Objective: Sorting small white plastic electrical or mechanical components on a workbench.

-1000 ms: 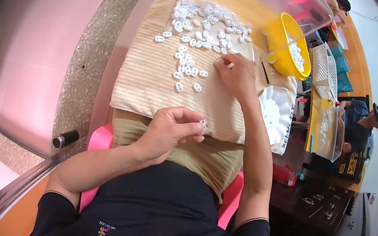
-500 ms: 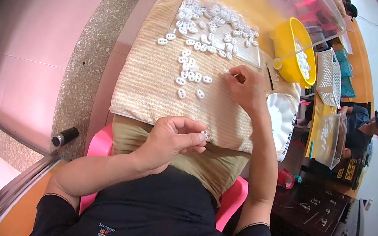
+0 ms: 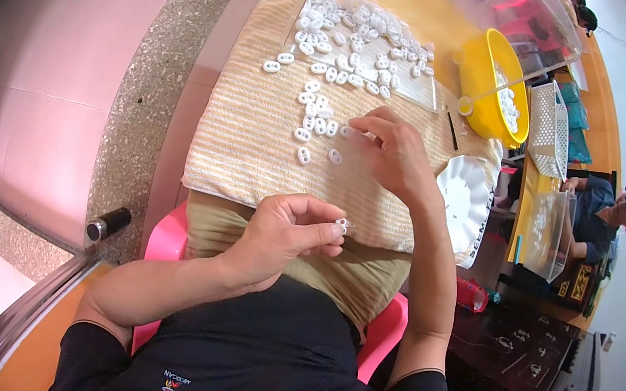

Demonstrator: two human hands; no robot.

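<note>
While my left hand (image 3: 292, 223) pinches a small whitish piece (image 3: 342, 224), my right hand (image 3: 399, 156) meets a white oval (image 3: 346, 131) on the towel (image 3: 241, 135), grip unclear. I judge the oval light, stiff, best pinched by its edges.

Left hand (image 3: 287, 228) sitting low, thumb (image 3: 321, 234) pinched toward index finger (image 3: 317, 208), elbow bent out pretty wide. Right hand (image 3: 397, 156) way further out, arm (image 3: 434, 276) nearly straight, back of hand up, fingers (image 3: 373, 126) angled leftward.

Pieces (image 3: 320, 125) left of basin (image 3: 474, 74)
</note>
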